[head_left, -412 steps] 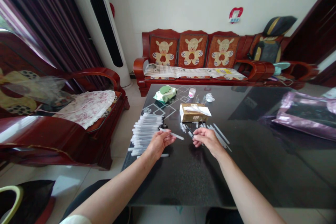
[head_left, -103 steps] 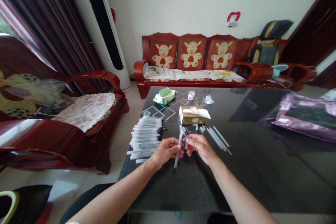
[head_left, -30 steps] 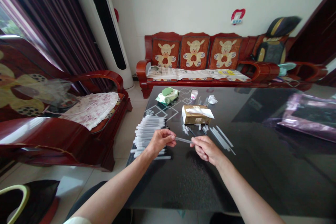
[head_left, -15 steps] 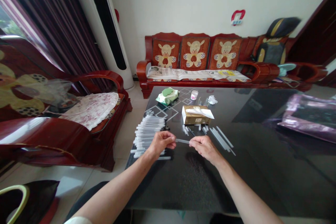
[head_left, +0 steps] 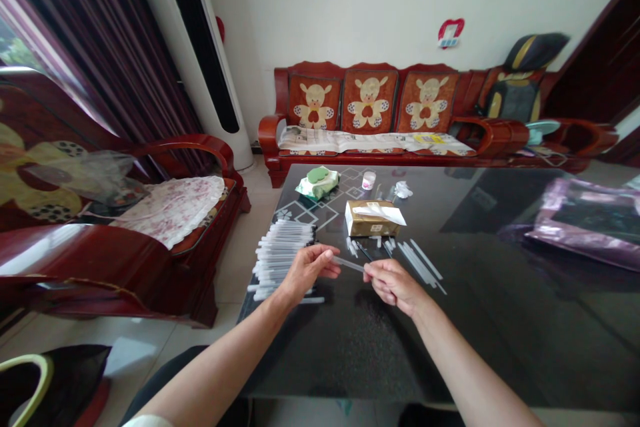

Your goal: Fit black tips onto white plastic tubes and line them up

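Observation:
Between my two hands, above the dark table point(head_left: 350, 340), a thin translucent pen barrel point(head_left: 350, 265) slants slightly down to the right. Its left end is pinched by my left hand point(head_left: 311, 271), thumb against fingers. My right hand point(head_left: 393, 284) grips the other end, fingers curled in. Just left of my left hand lies a stack of similar white translucent pens point(head_left: 280, 250), several with black ends. Beyond my right hand are loose clear tubes point(head_left: 419, 265). Short clear caps point(head_left: 352, 247) and a thin black piece point(head_left: 366, 252) lie behind the held barrel.
A gold tissue pack point(head_left: 370, 224) stands behind the small parts. Farther back are a green wipes packet point(head_left: 319, 184), a small white jar point(head_left: 369, 180) and crumpled tissue point(head_left: 403, 189). At right lies a purple shiny bag point(head_left: 585, 230). A wooden chair point(head_left: 165, 280) stands left of the table.
My hands have drawn slightly apart, and more of the barrel shows between them. The barrel has tilted, its left end now higher. My right hand has rolled a little, showing more curled fingers.

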Tool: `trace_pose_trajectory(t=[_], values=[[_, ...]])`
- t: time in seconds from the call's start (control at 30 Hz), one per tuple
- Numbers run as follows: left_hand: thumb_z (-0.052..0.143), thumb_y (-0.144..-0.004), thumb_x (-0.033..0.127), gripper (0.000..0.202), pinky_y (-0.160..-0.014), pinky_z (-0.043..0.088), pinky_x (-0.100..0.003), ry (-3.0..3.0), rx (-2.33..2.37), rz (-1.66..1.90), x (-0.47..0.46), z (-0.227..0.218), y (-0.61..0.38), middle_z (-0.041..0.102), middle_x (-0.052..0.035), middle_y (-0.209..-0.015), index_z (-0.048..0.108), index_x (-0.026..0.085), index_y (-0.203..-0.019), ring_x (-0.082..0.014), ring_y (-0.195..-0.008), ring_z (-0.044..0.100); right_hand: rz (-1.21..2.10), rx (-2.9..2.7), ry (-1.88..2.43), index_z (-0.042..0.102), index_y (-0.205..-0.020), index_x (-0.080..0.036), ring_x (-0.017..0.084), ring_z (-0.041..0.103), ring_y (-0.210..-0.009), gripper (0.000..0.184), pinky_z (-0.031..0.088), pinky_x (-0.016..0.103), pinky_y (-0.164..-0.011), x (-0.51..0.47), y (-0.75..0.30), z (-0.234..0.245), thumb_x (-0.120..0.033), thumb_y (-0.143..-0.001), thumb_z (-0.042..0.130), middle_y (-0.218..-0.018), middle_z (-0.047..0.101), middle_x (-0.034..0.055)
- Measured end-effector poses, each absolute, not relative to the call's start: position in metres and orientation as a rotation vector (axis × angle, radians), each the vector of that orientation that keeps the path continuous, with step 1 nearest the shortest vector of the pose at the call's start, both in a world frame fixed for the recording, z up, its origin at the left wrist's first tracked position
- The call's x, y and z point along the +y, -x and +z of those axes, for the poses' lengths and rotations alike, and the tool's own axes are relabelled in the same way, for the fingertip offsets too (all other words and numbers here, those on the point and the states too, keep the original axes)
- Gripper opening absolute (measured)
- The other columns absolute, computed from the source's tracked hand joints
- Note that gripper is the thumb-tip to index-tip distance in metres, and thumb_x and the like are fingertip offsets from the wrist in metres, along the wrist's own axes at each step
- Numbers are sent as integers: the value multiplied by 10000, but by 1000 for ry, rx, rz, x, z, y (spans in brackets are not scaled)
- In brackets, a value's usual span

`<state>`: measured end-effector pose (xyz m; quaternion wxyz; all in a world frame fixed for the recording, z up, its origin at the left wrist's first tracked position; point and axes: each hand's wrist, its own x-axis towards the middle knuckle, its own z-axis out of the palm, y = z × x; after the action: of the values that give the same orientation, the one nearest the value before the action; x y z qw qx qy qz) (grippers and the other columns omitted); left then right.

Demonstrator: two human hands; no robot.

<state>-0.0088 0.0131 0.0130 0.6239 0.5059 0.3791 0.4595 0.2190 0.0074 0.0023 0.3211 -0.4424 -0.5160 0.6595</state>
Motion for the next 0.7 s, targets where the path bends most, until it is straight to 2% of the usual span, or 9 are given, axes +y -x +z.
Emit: trace_pose_trajectory(t=[0.17,0.37,0.47,0.7], values=[[604,-769,549,498,-606,552,-286,-1069,950,1048,17,10,12,685,-109,-773,652,86,-946,-163,-635,656,1687,-1386,1176,559,-713,-149,27,222,-282,377,166,166,-295,8,-219,6,-509,-825,562,-387,308,-123],[765,-639,456,439,-526,513,-225,-1019,992,951,19,10,14,666,-69,-679,660,86,-851,-128,-558,625,1546,-1503,1236,578,-691,-145,35,222,-305,357,153,177,-319,7,-214,11,-473,-830,563,-386,303,-114],[773,-633,441,422,-535,513,-221,-996,985,933,18,7,14,667,-66,-672,660,88,-835,-122,-560,625,1423,-1583,1261,610,-698,-137,46,246,-343,354,161,187,-353,7,-212,11,-455,-842,548,-406,317,-98],[750,-659,450,401,-503,493,-203,-994,965,929,19,3,15,653,-55,-652,661,86,-801,-100,-525,598,1152,-1844,1195,713,-720,-149,106,431,-540,277,285,224,-508,5,-208,18,-386,-812,606,-561,532,-18]])
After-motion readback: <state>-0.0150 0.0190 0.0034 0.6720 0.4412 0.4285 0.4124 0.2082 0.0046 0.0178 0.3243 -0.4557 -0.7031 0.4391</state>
